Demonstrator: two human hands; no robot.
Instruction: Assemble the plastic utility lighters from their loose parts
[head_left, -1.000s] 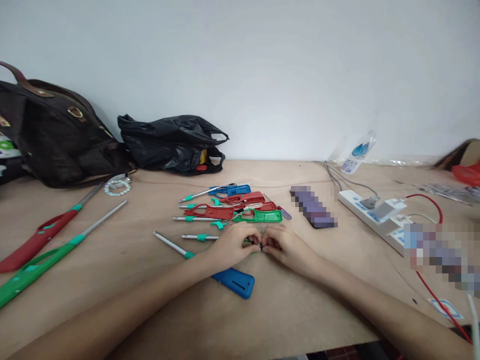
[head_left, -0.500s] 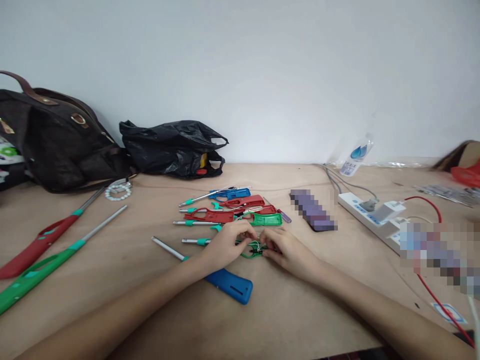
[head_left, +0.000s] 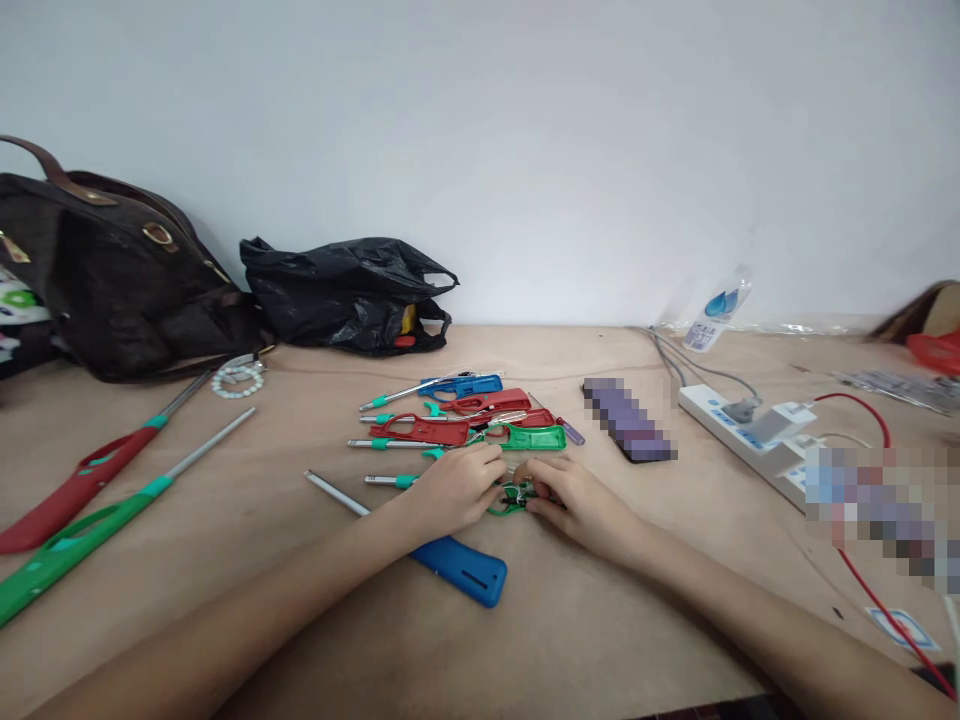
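Right hand pinches a green casing; left hand curls fingers at its edge, hold unclear.

The tabletop is looking like smooth, matt wood. The nearer green casing is showing moulded plastic, the blue lighter smooth, satiny plastic, its tube gleaming like metal. The black bag is showing thin, crinkled, glossy plastic; the brown bag is looking like matt cloth. The bottle is showing clear plastic.
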